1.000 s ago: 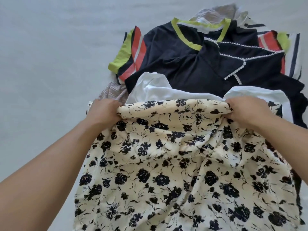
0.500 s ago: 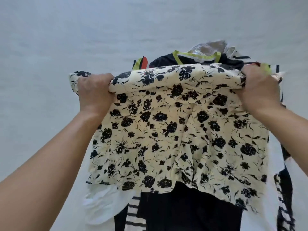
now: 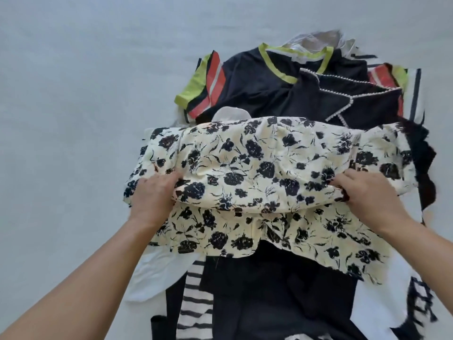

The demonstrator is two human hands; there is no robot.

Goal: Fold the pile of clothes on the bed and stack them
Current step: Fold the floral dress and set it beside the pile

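Floral garment (image 3: pixel 264 168) now doubled over on the pile (image 3: pixel 282 94), both hands lower, nearer its folded edge.

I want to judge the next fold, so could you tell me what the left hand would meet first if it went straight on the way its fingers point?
The left hand points up and rightward; it already grips the floral garment, so it would probably push into that folded cloth first.

Cream garment with black flowers (image 3: pixel 257 168), doubled over atop the jumbled clothes pile (image 3: pixel 306 89) on the bed (image 3: pixel 73 94)
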